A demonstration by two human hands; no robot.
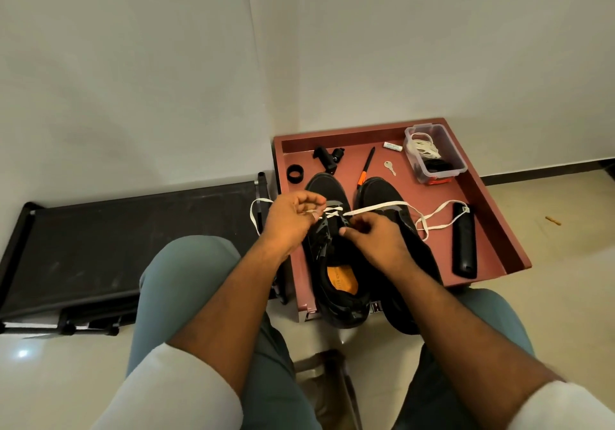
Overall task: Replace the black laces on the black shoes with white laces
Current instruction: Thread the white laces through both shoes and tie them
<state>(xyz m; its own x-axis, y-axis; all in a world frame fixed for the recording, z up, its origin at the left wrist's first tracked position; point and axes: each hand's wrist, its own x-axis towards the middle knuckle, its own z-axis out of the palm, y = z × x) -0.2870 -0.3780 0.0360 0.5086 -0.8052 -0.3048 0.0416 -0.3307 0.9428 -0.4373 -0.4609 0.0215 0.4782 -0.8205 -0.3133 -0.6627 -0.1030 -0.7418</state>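
In the head view, the left hand (pixel 293 220) is hovering over the front part of the left black shoe (pixel 332 263) and its curled fingers are pinching the white lace (pixel 376 208) close to the eyelets. The right hand (pixel 372 240) is lying just beside it, on the tongue of the same shoe, and its fingertips are pinching the lace too. From the right hand the lace is running to the right across the second black shoe (pixel 396 210), which is partly hiding under the right wrist, and it is ending in a loop near a long black case (pixel 464 243). Another piece of lace is making a loop to the left of the left hand. Both shoes are standing on a reddish tray (pixel 492 216). Beyond the hands a clear plastic box (pixel 436 153), a key (pixel 389 167) and a pen with orange grip (pixel 366 166) are lying on the tray
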